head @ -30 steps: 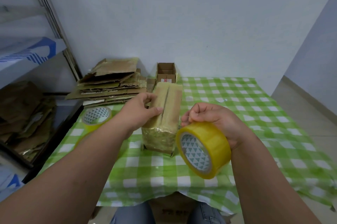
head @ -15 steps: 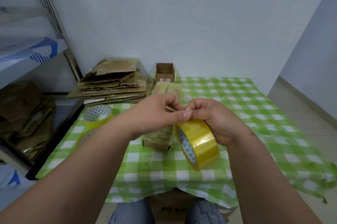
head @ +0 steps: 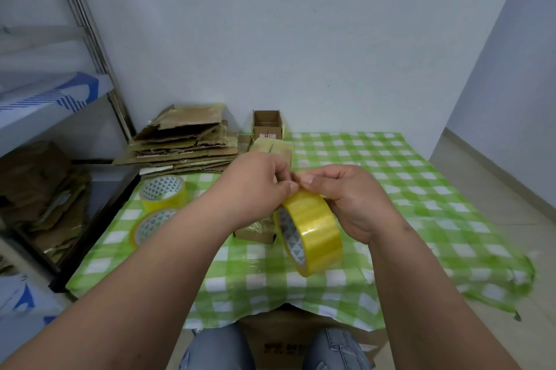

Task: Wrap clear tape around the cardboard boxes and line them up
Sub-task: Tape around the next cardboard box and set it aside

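My right hand (head: pixel 355 201) holds a yellow tape roll (head: pixel 310 231) upright above the green checked table (head: pixel 421 189), thumb on its top rim. My left hand (head: pixel 255 189) pinches at the roll's top edge with thumb and fingertips, touching the right thumb. Behind both hands lies a long cardboard box (head: pixel 272 148) covered in clear tape, mostly hidden; its near end (head: pixel 255 234) shows below my left wrist. A small open cardboard box (head: pixel 267 124) stands at the table's back edge against the wall.
Two more tape rolls (head: pixel 164 190) (head: pixel 150 225) lie at the table's left. A stack of flattened cardboard (head: pixel 183 144) sits at the back left. A metal shelf (head: pixel 45 104) with cardboard stands left. A box (head: pixel 285 339) sits under the table between my knees.
My left hand left the taped box and came to the tape roll, where it now pinches the top edge. The right hand turned the roll and raised it slightly.
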Demonstrator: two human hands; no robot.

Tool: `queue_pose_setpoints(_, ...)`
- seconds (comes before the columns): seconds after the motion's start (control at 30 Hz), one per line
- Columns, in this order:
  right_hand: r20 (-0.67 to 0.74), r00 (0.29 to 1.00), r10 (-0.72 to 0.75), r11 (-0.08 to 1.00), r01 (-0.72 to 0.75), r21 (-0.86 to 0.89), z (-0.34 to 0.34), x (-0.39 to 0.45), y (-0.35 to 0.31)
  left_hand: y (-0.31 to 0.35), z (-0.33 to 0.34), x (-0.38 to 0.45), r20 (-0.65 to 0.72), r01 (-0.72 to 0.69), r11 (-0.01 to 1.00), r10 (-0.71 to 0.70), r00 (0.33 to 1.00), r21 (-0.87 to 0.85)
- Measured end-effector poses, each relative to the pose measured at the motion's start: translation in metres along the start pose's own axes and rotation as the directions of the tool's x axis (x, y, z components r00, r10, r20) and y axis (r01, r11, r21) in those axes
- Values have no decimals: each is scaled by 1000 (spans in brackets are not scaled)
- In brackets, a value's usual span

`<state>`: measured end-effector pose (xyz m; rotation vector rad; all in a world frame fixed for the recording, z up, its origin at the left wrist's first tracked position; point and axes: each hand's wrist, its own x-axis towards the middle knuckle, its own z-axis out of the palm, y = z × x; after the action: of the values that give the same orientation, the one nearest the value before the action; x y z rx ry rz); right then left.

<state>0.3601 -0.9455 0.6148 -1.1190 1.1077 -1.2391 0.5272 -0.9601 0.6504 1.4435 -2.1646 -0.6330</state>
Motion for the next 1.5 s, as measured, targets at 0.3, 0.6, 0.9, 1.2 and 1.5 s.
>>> queue_pose_setpoints(0.3,196,980,-17,993,40,-115,-12,-28,10,-13,-4,-23,-286,58,982,-108,952,-179)
queue_pose_setpoints(0.6,306,939,-160,981,185,-54,-4,-41,4,-31,-13,-36,-295,51,800,-279,914,-598)
queue_pose_setpoints(0.9,211,964,-162,968,197,-154,-19,-39,3,-56,-23,-30,-287,21,560,-457,842,-828)
queue_pose_setpoints(1.2,177,976,-131,971,162,-176,-34,-22,2,-75,-9,-18,-318,69,594,-522,791,-802)
queue_pose_setpoints(1.5,-12,999,-46,932,38,-359,-37,2,0,-92,4,-5,-326,140,592,-608,724,-794)
